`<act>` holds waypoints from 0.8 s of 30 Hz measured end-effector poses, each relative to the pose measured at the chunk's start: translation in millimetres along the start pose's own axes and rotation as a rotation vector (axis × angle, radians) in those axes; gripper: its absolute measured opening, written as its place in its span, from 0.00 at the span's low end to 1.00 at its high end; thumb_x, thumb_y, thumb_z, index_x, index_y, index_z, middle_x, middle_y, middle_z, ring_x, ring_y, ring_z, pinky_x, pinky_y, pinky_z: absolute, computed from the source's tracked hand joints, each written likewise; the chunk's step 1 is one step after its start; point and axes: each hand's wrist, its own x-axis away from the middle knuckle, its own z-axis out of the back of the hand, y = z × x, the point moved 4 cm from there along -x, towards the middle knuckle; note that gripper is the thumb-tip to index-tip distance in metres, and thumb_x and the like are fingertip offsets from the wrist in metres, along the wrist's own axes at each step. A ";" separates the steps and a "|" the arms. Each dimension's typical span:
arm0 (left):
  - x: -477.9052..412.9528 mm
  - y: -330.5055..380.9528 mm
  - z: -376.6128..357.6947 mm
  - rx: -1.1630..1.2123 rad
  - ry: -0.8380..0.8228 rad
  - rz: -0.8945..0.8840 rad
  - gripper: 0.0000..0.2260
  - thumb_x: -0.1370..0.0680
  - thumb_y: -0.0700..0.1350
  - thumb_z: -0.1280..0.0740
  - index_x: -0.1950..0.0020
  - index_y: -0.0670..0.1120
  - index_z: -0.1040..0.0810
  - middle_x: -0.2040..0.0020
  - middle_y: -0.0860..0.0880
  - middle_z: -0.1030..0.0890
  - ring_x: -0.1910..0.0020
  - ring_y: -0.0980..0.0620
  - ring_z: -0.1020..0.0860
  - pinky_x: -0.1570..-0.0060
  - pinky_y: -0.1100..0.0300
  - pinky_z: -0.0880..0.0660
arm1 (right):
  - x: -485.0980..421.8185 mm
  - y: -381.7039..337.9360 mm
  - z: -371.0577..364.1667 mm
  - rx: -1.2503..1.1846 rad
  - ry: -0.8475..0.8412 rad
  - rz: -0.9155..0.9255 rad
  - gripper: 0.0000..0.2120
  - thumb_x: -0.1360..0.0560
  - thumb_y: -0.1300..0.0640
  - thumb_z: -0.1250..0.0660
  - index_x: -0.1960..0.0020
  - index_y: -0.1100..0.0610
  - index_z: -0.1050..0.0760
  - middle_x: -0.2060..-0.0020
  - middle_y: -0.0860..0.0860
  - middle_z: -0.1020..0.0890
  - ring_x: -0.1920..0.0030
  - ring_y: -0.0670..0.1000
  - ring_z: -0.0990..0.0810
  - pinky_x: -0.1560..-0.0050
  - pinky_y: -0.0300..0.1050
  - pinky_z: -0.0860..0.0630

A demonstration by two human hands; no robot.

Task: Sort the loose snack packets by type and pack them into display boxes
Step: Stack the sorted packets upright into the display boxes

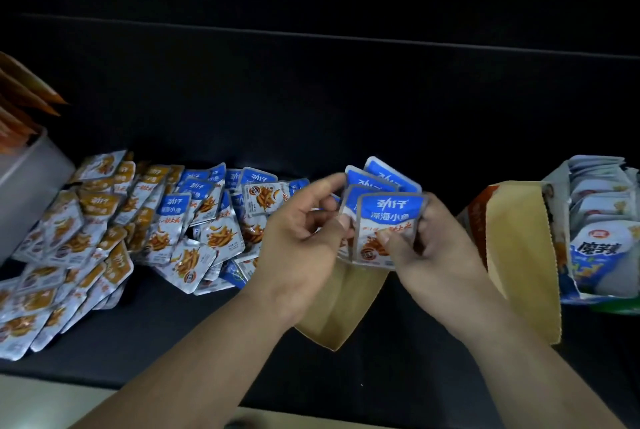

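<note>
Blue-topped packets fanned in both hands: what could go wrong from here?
1. The blue-topped packets sit fanned and uneven between the left hand and the right hand, so one could slip out.
2. The loose pile has blue-topped ones overlapping orange-topped packets, so a wrong type might get gathered.

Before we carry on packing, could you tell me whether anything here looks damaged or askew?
The display box at far right has ragged, torn edges; loose packets at left lie jumbled, overlapping.
</note>
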 end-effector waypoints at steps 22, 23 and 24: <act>6.2 -15.2 16.8 -0.549 -0.032 -0.096 0.12 0.18 0.44 0.33 0.37 0.58 0.21 0.46 0.58 0.17 0.46 0.59 0.18 0.48 0.55 0.18 | -1.8 23.2 -42.3 -0.007 0.088 -0.117 0.18 0.17 0.59 0.37 0.40 0.35 0.32 0.36 0.43 0.27 0.41 0.42 0.23 0.51 0.34 0.24; 9.2 -16.1 18.3 -0.534 -0.020 -0.092 0.11 0.18 0.44 0.32 0.40 0.59 0.21 0.47 0.57 0.18 0.47 0.57 0.18 0.49 0.51 0.18 | -5.0 20.2 -40.1 0.001 0.067 -0.100 0.19 0.17 0.61 0.38 0.40 0.35 0.32 0.35 0.42 0.29 0.38 0.43 0.25 0.49 0.34 0.26; 12.5 -16.2 19.7 -0.527 -0.014 -0.083 0.11 0.18 0.44 0.31 0.41 0.60 0.21 0.48 0.57 0.18 0.48 0.56 0.18 0.52 0.49 0.17 | -7.6 19.0 -39.1 0.013 0.033 -0.092 0.21 0.18 0.63 0.38 0.39 0.35 0.32 0.33 0.40 0.31 0.37 0.42 0.26 0.49 0.32 0.28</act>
